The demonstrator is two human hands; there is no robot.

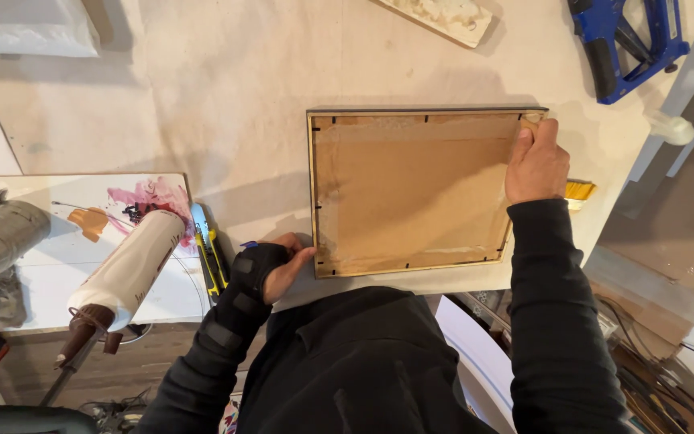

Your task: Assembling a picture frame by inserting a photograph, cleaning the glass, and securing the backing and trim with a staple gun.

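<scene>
A: Where is the picture frame (415, 193)?
B: Centre, face down on the desk (226, 88).
A: The hands?
B: Right hand (536, 163) grips its upper right corner; braced left hand (276, 267), fingers loosely curled, touches its lower left corner.

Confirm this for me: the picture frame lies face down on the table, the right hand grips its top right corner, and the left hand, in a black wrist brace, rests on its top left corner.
Not quite. The head view shows the left hand, in its black wrist brace, at the bottom left corner of the picture frame, not the top left. The rest holds: the frame lies face down on the table, and the right hand grips its top right corner.
</scene>
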